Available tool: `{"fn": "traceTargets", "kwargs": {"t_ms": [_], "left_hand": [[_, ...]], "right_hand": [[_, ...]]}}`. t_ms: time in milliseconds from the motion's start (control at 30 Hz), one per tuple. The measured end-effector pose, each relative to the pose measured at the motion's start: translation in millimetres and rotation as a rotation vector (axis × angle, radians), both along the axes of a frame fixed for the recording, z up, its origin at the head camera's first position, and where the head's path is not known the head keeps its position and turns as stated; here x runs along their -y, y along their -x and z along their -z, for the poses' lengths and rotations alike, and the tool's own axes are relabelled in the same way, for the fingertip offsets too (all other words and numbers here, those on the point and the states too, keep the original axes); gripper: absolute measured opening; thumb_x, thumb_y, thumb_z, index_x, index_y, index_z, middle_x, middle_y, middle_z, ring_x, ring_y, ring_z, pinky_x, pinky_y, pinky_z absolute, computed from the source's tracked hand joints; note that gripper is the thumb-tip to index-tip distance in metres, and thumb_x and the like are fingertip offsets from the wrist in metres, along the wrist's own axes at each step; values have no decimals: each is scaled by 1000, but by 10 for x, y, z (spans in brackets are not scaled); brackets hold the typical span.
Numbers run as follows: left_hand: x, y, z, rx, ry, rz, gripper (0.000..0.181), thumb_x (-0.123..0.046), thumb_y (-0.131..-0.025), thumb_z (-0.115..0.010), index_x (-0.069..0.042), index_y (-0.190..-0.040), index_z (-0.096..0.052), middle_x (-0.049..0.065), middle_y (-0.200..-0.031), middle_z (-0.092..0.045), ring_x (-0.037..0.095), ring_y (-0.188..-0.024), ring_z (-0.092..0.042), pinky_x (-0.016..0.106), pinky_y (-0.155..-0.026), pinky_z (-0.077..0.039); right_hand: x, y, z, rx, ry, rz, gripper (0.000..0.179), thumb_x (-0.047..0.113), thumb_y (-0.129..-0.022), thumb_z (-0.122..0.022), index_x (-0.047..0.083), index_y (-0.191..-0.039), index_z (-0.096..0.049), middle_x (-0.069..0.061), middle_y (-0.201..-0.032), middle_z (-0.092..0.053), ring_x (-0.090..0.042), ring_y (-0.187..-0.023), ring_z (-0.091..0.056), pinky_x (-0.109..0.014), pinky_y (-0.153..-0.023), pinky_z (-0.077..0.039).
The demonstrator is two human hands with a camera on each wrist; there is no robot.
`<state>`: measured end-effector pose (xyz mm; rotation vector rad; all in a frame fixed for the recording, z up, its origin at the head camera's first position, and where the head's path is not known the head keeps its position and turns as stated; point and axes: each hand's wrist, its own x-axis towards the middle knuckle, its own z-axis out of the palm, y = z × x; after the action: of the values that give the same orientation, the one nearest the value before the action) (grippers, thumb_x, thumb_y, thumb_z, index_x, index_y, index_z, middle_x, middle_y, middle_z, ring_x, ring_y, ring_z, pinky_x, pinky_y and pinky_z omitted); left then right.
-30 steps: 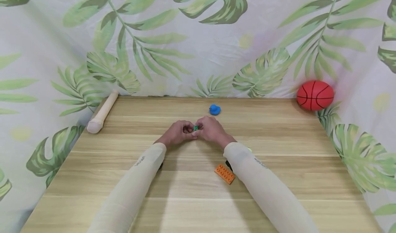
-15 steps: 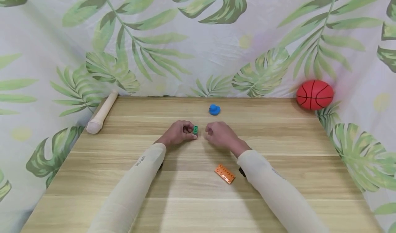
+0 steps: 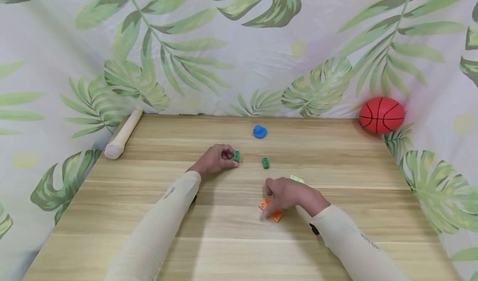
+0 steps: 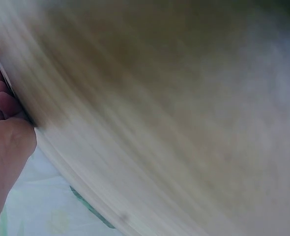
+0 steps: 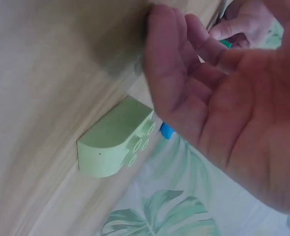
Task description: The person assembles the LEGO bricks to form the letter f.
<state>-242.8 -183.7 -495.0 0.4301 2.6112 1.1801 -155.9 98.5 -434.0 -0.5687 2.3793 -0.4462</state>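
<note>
A small green toy brick with studs on top is pinched between the thumb and fingers of my left hand, low over the table. To its right a second green brick stands on the table, touched by neither hand. My right hand hovers over the orange brick with loosely bent fingers and partly covers it. Those fingers hold nothing in the right wrist view. Beyond the right hand lies a pale green brick with a rounded end. In the left wrist view only part of the left hand appears.
A blue rubber duck sits toward the back of the wooden table. At the back right corner rests a red ball with basketball lines. A pale stick with a rounded head lies along the left edge. Leaf-printed cloth hangs behind.
My right hand has left the left hand, moving right and then nearer over the orange brick. A second green brick now shows on the table. The left hand stays put with its brick.
</note>
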Motion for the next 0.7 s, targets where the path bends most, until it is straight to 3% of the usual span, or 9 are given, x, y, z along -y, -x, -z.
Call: {"fn": "traceTargets", "kwargs": {"t_ms": [133, 300, 700], "left_hand": [[-9, 6, -7, 4, 4, -6, 24, -19, -92, -88, -6, -105, -72, 5, -98, -65, 15, -88, -56, 26, -80, -48], [-18, 5, -2, -4, 3, -5, 24, -19, -92, -88, -6, -105, -72, 6, -99, -65, 16, -88, -56, 26, -80, -47], [-14, -17, 2, 1, -3, -20, 23, -19, -93, -87, -7, -106, -72, 5, -99, -65, 17, -88, -55, 27, -80, -47]], "right_hand": [[11, -96, 42, -25, 1, -7, 49, 33, -82, -96, 13, -108, -60, -1, -92, -59, -18, -84, -51, -32, -73, -43], [5, -112, 114, -59, 57, 32, 40, 25, -84, -95, 13, -102, -61, 0, -88, -58, -17, -81, -49, -31, -71, -40], [-9, -109, 167, -63, 91, 40, 36, 23, -87, -93, 15, -103, -62, -2, -89, -58, -18, -82, -50, -31, -71, -40]]}}
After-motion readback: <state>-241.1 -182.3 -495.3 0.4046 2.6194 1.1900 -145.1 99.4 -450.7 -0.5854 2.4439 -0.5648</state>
